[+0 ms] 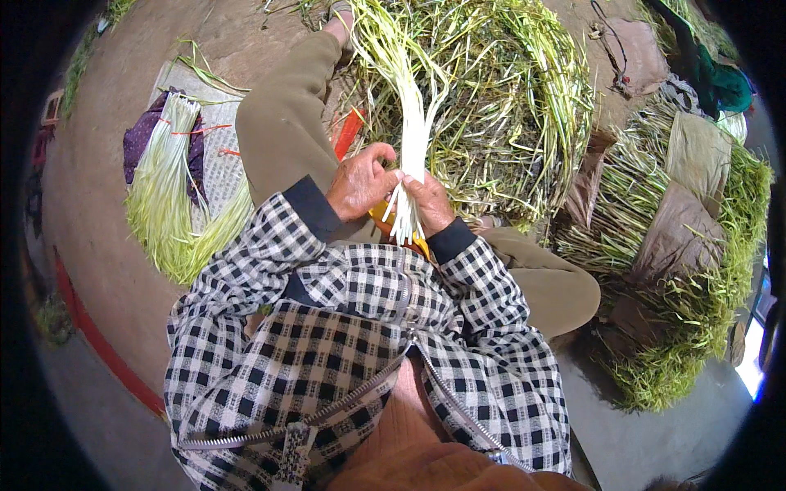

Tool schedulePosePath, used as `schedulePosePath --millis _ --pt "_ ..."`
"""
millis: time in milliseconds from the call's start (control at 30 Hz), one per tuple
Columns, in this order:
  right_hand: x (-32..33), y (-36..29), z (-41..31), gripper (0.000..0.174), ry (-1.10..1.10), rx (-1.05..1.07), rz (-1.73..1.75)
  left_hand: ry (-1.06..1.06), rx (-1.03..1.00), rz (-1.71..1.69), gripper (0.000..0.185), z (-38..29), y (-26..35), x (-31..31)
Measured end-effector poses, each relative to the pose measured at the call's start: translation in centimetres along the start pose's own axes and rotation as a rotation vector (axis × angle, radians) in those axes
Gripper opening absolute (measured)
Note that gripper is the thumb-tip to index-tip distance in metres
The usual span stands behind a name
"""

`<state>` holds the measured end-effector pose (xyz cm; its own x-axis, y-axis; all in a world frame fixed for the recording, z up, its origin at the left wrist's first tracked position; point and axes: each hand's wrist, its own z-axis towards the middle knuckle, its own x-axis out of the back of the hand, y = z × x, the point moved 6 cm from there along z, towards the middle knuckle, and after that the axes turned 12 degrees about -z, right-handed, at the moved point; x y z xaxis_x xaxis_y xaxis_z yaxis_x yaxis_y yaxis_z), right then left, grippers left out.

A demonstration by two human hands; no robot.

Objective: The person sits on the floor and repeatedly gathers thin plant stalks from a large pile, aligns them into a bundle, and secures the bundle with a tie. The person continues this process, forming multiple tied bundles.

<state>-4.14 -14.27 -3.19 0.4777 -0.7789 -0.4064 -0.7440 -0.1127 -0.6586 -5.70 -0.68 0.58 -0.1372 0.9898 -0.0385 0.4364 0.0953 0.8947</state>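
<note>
A bunch of long pale stalks with yellow-green leaves (412,132) lies away from me, its white cut ends towards my lap. My right hand (434,202) is closed around the bunch near those ends. At the bunch's left side my left hand (363,182) has its fingers curled, and its thumb meets the white stalks by the other thumb. Whether it grips any stalk cannot be told. Below the hands, partly hidden, a yellow-orange thing (381,216) shows at my lap. A red strip (350,132) lies just beyond my left hand.
A large heap of loose leaves and stalks (497,116) spreads ahead. On the left, a bundle tied with red string (163,184) lies on a purple cloth (138,144) and a pale patterned sheet (220,132). At right stand stacked greens (632,215) with brown wrappings (678,236). My bent legs flank the work.
</note>
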Motion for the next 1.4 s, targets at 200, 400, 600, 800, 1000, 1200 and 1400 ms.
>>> schedulePosePath --millis 200,400,600,800,1000,1200,1400 --pt "-0.1 0.3 -0.1 0.027 0.097 0.026 -0.021 -0.027 -0.063 0.201 0.031 -1.9 1.8 -0.5" --pt "-0.3 0.5 -0.1 0.029 0.089 0.037 -0.072 0.055 -0.125 0.205 0.030 -2.4 2.1 -0.4" --pt "-0.7 0.9 -0.1 0.026 0.121 0.037 -0.037 0.044 -0.037 0.102 0.042 -3.6 2.0 -0.7" --pt "-1.4 0.7 -0.5 0.027 0.057 -0.010 0.055 0.008 -0.043 0.066 0.061 -4.9 2.3 -1.4" --pt "-1.5 0.6 -0.3 0.031 0.081 0.059 -0.012 0.003 -0.062 0.099 0.065 -4.7 2.2 -1.7" --pt "-2.0 -0.9 -1.0 0.029 0.022 0.102 -0.003 -0.024 0.207 -0.455 0.051 -2.3 -0.7 0.0" --pt "-3.5 -1.2 -1.1 0.020 -0.059 0.083 -0.084 -0.085 0.351 -1.000 0.044 3.2 -2.2 -1.0"
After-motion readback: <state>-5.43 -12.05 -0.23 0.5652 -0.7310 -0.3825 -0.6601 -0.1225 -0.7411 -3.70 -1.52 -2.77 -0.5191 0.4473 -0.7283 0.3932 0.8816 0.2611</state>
